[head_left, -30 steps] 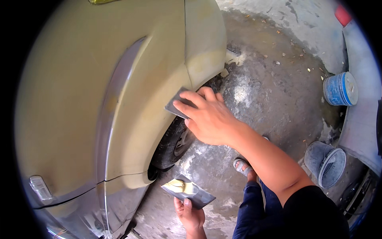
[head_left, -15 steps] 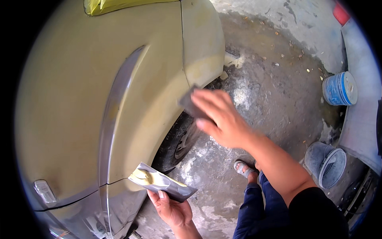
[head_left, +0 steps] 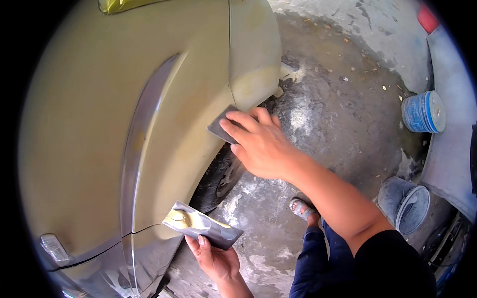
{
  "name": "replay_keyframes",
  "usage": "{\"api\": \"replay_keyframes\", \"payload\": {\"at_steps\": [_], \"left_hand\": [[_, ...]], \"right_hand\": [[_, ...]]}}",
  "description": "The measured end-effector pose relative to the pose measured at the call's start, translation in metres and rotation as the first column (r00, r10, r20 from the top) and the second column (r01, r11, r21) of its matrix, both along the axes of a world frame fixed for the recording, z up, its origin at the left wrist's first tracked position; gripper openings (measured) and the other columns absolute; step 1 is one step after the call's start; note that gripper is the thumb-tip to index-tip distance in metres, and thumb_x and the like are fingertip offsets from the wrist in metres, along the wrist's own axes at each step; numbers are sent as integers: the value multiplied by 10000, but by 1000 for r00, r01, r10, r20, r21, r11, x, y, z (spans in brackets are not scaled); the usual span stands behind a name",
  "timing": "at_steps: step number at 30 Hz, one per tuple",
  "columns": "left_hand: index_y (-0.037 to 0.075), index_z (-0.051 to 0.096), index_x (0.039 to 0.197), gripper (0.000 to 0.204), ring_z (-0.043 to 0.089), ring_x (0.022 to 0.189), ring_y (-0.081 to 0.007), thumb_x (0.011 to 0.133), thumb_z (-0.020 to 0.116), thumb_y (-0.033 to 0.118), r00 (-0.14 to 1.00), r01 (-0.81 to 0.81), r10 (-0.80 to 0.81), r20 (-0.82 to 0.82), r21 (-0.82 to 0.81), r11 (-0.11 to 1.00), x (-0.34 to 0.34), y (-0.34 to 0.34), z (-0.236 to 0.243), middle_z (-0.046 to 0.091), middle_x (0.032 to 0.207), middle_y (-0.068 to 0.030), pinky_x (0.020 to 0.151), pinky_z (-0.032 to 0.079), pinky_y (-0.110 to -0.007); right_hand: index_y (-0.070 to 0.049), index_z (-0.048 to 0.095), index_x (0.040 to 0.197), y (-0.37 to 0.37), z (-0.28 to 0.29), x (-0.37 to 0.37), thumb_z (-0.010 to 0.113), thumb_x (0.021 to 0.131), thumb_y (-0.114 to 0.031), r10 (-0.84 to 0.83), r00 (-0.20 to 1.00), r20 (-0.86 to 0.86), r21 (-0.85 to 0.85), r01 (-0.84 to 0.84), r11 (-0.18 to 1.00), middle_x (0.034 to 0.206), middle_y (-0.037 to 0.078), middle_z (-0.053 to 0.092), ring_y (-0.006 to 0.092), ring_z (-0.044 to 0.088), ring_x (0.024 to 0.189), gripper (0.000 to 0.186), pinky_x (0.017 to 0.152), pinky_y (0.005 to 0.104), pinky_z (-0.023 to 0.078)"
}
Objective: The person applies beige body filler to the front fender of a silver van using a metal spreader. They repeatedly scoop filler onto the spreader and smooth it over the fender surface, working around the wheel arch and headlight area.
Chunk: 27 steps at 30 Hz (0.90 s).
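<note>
A small dark grey spreader (head_left: 222, 125) lies flat against the dull yellow-green car fender (head_left: 164, 129), just above the wheel arch and just below the vertical seam between two body panels. The person's right hand (head_left: 259, 144) presses it there, fingers spread over its back, so only its left corner shows; the edge that meets the panel is hidden under the fingers.

Lower down, the left hand (head_left: 214, 257) grips a flat grey mixing board (head_left: 202, 226) from beneath, thumb on top at its near edge. A smear of pale yellow body filler (head_left: 183, 217) sits on the board's left end. The board hovers just beside the lower fender, where a dark seam runs across the panel; whether it touches the car cannot be told.

Under the arch, a dark tyre (head_left: 218, 181) is mostly hidden by the fender and the right forearm. A sandalled foot (head_left: 301, 208) shows on the stained concrete floor (head_left: 343, 99), the rest of the leg covered by blue trousers.

To the right, a blue tub (head_left: 422, 111) lies on its side, and a grey bucket (head_left: 403, 203) stands near the picture's dark rim. A grey vehicle part (head_left: 449, 149) is cut off at the right edge.
</note>
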State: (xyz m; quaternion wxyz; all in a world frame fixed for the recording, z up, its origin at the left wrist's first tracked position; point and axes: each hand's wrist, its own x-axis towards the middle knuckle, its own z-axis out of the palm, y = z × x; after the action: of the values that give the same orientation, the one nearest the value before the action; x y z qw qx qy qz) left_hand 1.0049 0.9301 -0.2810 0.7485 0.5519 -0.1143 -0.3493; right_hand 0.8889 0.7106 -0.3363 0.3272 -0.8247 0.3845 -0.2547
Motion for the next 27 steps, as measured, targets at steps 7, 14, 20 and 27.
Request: {"api": "replay_keyframes", "payload": {"at_steps": [7, 14, 20, 27], "left_hand": [[86, 366, 1439, 499, 487, 1266, -223, 965, 522, 73, 997, 33, -32, 64, -10, 999, -9, -29, 12, 493, 1391, -87, 1089, 369, -430], [77, 378, 1423, 490, 525, 1226, -226, 955, 522, 49, 1000, 4, -4, 8, -34, 999, -11, -17, 11, 530, 1351, -92, 1065, 409, -430], [62, 375, 1421, 526, 542, 1203, -243, 924, 545, 25, 999, -48, 48, -9, -45, 998, -7, 4, 8, 545, 1328, -106, 1049, 428, -446], [70, 367, 1429, 524, 551, 1195, -240, 934, 537, 31, 995, -95, 95, -29, -30, 995, 6, 28, 0, 538, 1339, -106, 1051, 429, -440]], "right_hand": [[-19, 527, 1347, 42, 4, -54, 589, 927, -188, 67, 878, 474, 260, -212, 942, 1389, 148, 467, 337, 457, 1208, 457, 1037, 409, 378], [-22, 539, 1325, 47, 3, -39, 624, 896, -159, -1, 897, 441, 65, -30, 997, 1370, 154, 459, 356, 470, 1184, 459, 1015, 434, 395], [-157, 489, 1379, 19, 20, 36, 647, 847, -146, -172, 960, 220, -252, 226, 941, 1443, 101, 347, 404, 361, 1220, 555, 962, 542, 369], [-171, 486, 1382, 57, 3, 70, 643, 766, -79, -123, 987, 103, -288, 148, 946, 1404, 113, 342, 427, 351, 1183, 642, 886, 533, 354]]}}
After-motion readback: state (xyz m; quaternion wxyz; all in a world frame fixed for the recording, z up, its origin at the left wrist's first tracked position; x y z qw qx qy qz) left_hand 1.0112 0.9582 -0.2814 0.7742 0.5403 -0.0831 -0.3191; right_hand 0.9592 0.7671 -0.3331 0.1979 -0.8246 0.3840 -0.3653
